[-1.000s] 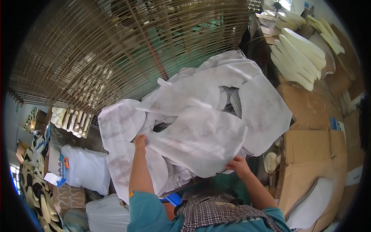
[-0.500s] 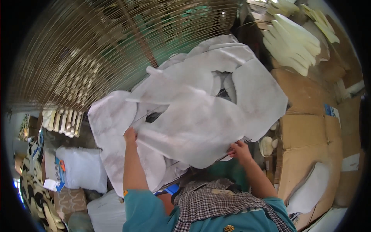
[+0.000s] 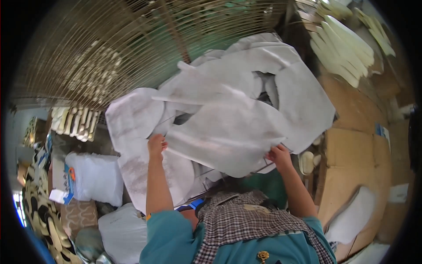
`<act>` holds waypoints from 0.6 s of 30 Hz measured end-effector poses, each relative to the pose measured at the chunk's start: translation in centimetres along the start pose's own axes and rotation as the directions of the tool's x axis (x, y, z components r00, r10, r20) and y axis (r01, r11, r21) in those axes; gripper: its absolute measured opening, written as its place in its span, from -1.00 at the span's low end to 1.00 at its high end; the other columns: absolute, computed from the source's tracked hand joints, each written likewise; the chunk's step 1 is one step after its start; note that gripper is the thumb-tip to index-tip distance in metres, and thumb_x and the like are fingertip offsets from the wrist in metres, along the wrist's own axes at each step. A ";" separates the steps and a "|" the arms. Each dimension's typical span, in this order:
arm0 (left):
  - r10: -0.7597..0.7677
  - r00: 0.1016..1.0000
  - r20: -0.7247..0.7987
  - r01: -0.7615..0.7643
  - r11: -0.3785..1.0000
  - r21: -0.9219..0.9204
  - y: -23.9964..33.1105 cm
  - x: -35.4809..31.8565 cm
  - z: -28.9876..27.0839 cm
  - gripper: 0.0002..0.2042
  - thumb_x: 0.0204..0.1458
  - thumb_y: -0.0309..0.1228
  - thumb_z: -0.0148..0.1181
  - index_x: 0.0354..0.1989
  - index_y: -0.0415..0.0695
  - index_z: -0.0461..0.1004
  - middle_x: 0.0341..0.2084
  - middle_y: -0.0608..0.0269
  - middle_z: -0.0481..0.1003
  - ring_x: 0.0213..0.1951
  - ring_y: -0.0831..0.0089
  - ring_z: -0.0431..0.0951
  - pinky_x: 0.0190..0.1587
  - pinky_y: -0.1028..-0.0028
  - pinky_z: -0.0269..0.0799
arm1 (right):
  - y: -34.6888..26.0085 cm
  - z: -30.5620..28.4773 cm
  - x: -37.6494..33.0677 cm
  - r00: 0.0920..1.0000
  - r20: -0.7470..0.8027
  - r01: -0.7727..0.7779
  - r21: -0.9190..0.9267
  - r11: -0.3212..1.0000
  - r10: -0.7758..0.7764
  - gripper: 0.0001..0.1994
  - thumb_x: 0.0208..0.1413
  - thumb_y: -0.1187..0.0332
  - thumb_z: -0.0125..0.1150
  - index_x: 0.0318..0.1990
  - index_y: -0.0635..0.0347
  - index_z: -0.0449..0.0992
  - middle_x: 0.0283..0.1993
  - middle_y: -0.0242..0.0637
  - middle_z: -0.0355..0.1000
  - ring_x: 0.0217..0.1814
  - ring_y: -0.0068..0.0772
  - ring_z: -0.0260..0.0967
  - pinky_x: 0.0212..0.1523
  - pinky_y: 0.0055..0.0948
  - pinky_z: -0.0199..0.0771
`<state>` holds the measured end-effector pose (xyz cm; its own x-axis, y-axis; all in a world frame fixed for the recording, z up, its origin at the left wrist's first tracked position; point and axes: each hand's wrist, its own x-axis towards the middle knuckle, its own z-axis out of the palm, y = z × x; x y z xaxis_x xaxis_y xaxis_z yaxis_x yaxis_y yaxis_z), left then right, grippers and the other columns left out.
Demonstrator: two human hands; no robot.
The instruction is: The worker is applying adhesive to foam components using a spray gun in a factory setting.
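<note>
A greyish-white sheet [image 3: 228, 127] with curved, cut-out edges lies over a pile of similar sheets in front of me. My left hand [image 3: 157, 144] is closed at the sheet's left edge, its fingers pinched together there. At the near right edge, my right hand [image 3: 279, 156] grips the same sheet between thumb and fingers. Both forearms reach in from below. Beneath, another white sheet [image 3: 136, 114] with a rounded outline shows at the left, and a wide piece [image 3: 303, 97] at the right. Dark gaps between the pieces reveal thin wires under them.
A wire rack [image 3: 145, 39] rises behind the pile. Cream foot-shaped pieces [image 3: 343, 48] are stacked at the far right, above brown cardboard [image 3: 356, 154] with a white curved piece [image 3: 351, 215] on it. On the left stand white bags [image 3: 96, 178] and more light-coloured pieces [image 3: 74, 123].
The whole view has shifted, the pile now sitting slightly higher and further right. Both hands stay at the sheet's near edges, and the left hand's fingers have turned inward.
</note>
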<state>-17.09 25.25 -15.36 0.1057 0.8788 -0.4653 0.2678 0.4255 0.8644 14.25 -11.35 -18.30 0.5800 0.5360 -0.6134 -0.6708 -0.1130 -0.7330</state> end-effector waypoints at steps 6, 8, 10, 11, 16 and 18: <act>0.038 0.985 0.169 -0.049 0.997 0.062 -1.5 -4.2 3.3 -0.82 -0.08 -0.42 0.04 -0.28 -0.16 0.41 -0.56 0.28 0.43 -0.56 0.50 0.46 -0.57 0.57 0.35 | 0.6 0.4 0.1 0.998 0.031 0.040 0.237 0.971 -0.049 -0.85 0.04 0.51 -0.06 -0.21 0.28 0.35 -0.30 -0.23 0.38 -0.30 -0.32 0.39 -0.34 -0.39 0.47; 0.024 0.943 0.331 -0.077 0.986 0.146 -1.2 -6.3 5.1 -0.83 -0.07 -0.40 0.06 -0.31 -0.15 0.44 -0.57 0.29 0.44 -0.53 0.54 0.46 -0.54 0.60 0.36 | 0.9 -0.1 -0.1 0.998 0.033 0.046 0.282 0.958 -0.058 -0.84 0.05 0.52 -0.07 -0.20 0.26 0.35 -0.27 -0.24 0.38 -0.26 -0.33 0.38 -0.30 -0.38 0.46; -0.055 0.807 0.587 -0.090 0.972 0.215 -0.5 -9.2 7.7 -0.82 -0.06 -0.36 0.07 -0.31 -0.15 0.45 -0.56 0.31 0.45 -0.50 0.56 0.47 -0.49 0.59 0.39 | 1.1 -0.3 -0.3 0.998 0.033 0.041 0.366 0.930 -0.057 -0.84 0.05 0.53 -0.08 -0.19 0.23 0.33 -0.24 -0.26 0.37 -0.21 -0.31 0.36 -0.23 -0.34 0.44; -0.114 0.700 0.705 -0.099 0.962 0.254 -0.6 -10.6 9.4 -0.81 -0.05 -0.34 0.07 -0.29 -0.15 0.45 -0.55 0.32 0.45 -0.49 0.57 0.46 -0.46 0.58 0.41 | 1.3 -0.3 -0.1 0.998 0.030 0.044 0.368 0.929 -0.060 -0.84 0.05 0.53 -0.08 -0.19 0.23 0.33 -0.24 -0.26 0.37 -0.21 -0.31 0.36 -0.23 -0.34 0.44; -0.373 0.281 0.884 -0.409 0.787 0.462 -4.7 -15.7 16.0 -0.73 -0.07 -0.28 0.03 -0.27 -0.19 0.46 -0.48 0.21 0.49 -0.35 0.40 0.48 -0.33 0.44 0.41 | 1.6 1.4 1.6 1.000 0.003 0.012 0.485 0.874 -0.016 -0.81 0.03 0.53 -0.06 -0.16 0.20 0.29 -0.23 -0.26 0.34 -0.21 -0.28 0.34 -0.24 -0.32 0.42; -0.229 0.329 0.916 -0.661 0.637 0.397 -6.5 -13.9 15.7 -0.73 -0.10 -0.28 0.03 -0.28 -0.17 0.46 -0.46 0.15 0.49 -0.33 0.31 0.48 -0.30 0.39 0.40 | 1.2 1.6 1.6 0.999 0.043 -0.011 0.439 0.898 -0.009 -0.82 0.02 0.52 -0.04 -0.17 0.21 0.29 -0.25 -0.25 0.35 -0.24 -0.28 0.35 -0.27 -0.33 0.42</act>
<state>-5.28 6.94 -17.49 0.8508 -0.0065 -0.5255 0.4806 -0.3951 0.7829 13.66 -9.25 -19.70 0.5657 0.5724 -0.5935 -0.8118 0.2603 -0.5227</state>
